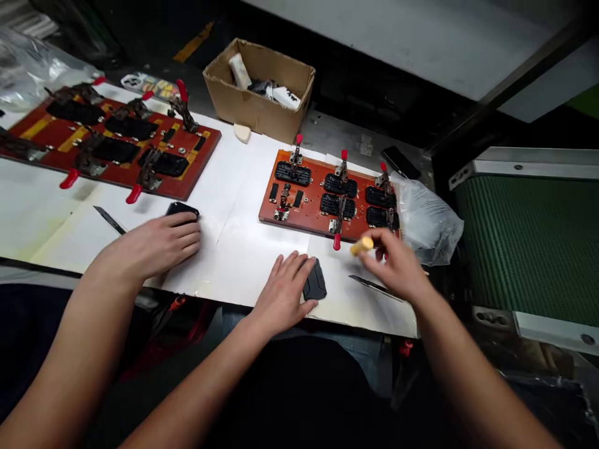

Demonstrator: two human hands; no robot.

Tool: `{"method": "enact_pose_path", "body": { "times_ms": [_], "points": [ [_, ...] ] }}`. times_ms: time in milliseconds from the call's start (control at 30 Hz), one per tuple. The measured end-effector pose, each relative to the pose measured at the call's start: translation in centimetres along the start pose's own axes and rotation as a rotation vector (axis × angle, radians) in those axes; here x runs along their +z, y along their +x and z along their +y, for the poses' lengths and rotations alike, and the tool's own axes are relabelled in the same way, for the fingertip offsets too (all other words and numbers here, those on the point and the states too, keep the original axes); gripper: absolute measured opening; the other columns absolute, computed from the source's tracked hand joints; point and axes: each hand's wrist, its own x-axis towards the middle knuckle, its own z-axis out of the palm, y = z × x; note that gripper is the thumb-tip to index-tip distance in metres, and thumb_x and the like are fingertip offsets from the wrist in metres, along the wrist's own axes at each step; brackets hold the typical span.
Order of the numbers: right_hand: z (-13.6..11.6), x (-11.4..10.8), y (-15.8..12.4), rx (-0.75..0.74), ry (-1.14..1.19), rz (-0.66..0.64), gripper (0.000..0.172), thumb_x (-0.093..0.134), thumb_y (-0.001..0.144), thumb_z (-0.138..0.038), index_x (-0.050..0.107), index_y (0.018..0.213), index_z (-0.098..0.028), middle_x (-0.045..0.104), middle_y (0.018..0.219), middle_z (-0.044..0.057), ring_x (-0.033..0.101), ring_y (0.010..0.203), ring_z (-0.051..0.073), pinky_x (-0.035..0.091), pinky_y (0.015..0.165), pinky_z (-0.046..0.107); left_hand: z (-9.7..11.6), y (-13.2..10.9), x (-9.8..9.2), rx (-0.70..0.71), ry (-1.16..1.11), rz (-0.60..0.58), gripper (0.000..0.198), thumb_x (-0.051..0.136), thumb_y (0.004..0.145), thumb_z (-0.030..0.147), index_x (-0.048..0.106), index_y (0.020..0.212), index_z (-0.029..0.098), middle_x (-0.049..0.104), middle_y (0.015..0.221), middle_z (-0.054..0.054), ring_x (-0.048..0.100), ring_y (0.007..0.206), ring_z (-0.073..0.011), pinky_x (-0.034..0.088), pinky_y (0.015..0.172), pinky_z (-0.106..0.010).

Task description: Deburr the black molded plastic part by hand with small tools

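Observation:
My left hand (283, 292) rests on the white sheet near the table's front edge. Its fingers and thumb are pressed round a small black plastic part (315, 282). My right hand (397, 269) hovers just to the right of it, pinching a short yellowish stick-like tool (362, 245), slightly blurred. A dark blade (372, 285) lies on the paper under that hand. Just beyond both hands sits an orange fixture board (311, 215) with red-tipped toggle clamps and several black parts clamped in it.
A co-worker's hand (152, 246) at the left covers another black part (182, 210), with a blade (110, 219) beside it and a second red clamp board (196, 146) behind. A cardboard box (255, 109) stands at the back. A clear plastic bag (428, 221) and a green conveyor (528, 255) are at the right.

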Motion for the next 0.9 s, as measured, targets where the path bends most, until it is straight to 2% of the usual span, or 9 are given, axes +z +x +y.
{"method": "enact_pose_path", "body": {
  "times_ms": [67,133,200,267,367,600,667,800,900],
  "points": [
    [-0.5,2.9,-4.0,-0.07,0.215,-0.072,0.024,0.062,0.095,-0.026,0.06,0.119,-0.024,0.069,0.113,0.006,0.065,0.088,0.019,0.054,0.073,0.031,0.3,0.0,0.7,0.046,-0.008,-0.014,0.086,0.074,0.088,0.033,0.033,0.162,0.021,0.038,0.17,-0.014,0.024,0.162,-0.033,0.013,0.134,-0.056],
    [-0.9,6.2,-6.7,-0.122,0.336,-0.077,0.027,0.057,0.095,-0.018,0.06,0.121,-0.024,0.066,0.118,0.008,0.066,0.099,0.02,0.056,0.076,0.031,0.5,-0.2,1.0,0.072,0.007,-0.004,0.083,0.07,0.09,0.035,0.031,0.163,0.018,0.035,0.171,-0.015,0.022,0.162,-0.0334,0.011,0.134,-0.057],
    [-1.3,8.7,-8.0,-0.122,0.381,-0.014,0.033,0.053,0.095,-0.014,0.059,0.125,-0.025,0.064,0.122,0.01,0.065,0.106,0.022,0.058,0.078,0.033,0.4,-0.2,1.2,0.08,0.021,0.011,0.083,0.068,0.091,0.036,0.031,0.163,0.018,0.035,0.171,-0.015,0.023,0.162,-0.0336,0.011,0.134,-0.057],
    [-1.7,9.9,-8.4,-0.107,0.38,0.053,0.036,0.052,0.094,-0.012,0.057,0.128,-0.025,0.062,0.125,0.011,0.064,0.112,0.023,0.059,0.088,0.038,0.3,-0.1,1.2,0.087,0.034,0.009,0.083,0.068,0.092,0.038,0.031,0.163,0.017,0.036,0.171,-0.015,0.023,0.162,-0.0334,0.011,0.134,-0.056],
    [-1.9,10.2,-8.1,-0.108,0.347,0.092,0.034,0.054,0.097,-0.014,0.057,0.129,-0.024,0.06,0.126,0.011,0.061,0.12,0.024,0.054,0.104,0.045,0.2,0.0,1.3,0.077,0.055,-0.005,0.084,0.068,0.093,0.042,0.031,0.162,0.015,0.036,0.171,-0.015,0.023,0.162,-0.0336,0.011,0.134,-0.056],
    [-1.1,10.0,-6.3,-0.078,0.255,0.1,0.033,0.058,0.1,-0.021,0.054,0.133,-0.025,0.065,0.123,0.011,0.064,0.113,0.025,0.057,0.098,0.045,0.0,0.2,1.5,0.064,0.008,0.006,0.089,0.074,0.09,0.044,0.03,0.163,0.017,0.038,0.17,-0.014,0.025,0.161,-0.0337,0.011,0.134,-0.055],
    [-0.7,9.4,-6.3,-0.116,0.254,0.057,0.031,0.057,0.1,-0.02,0.055,0.13,-0.025,0.066,0.122,0.01,0.065,0.113,0.025,0.058,0.098,0.047,-0.1,0.1,1.5,0.052,-0.004,0.01,0.09,0.074,0.09,0.043,0.03,0.163,0.017,0.038,0.17,-0.013,0.026,0.161,-0.0335,0.011,0.134,-0.055],
    [0.2,7.7,-7.1,-0.251,0.236,-0.128,0.034,0.054,0.099,-0.012,0.055,0.131,-0.025,0.068,0.124,0.01,0.065,0.116,0.025,0.058,0.097,0.048,0.0,0.1,1.4,0.049,-0.029,0.0,0.09,0.075,0.088,0.044,0.032,0.163,0.018,0.039,0.17,-0.011,0.024,0.162,-0.0334,0.009,0.134,-0.054],
    [0.5,7.2,-6.8,-0.317,0.213,-0.164,0.035,0.055,0.098,-0.009,0.057,0.129,-0.024,0.07,0.12,0.01,0.065,0.113,0.025,0.059,0.094,0.046,0.1,0.2,1.3,0.051,-0.025,-0.017,0.088,0.075,0.089,0.046,0.035,0.162,0.018,0.039,0.17,-0.009,0.023,0.162,-0.0334,0.007,0.135,-0.053]
  ]
}}
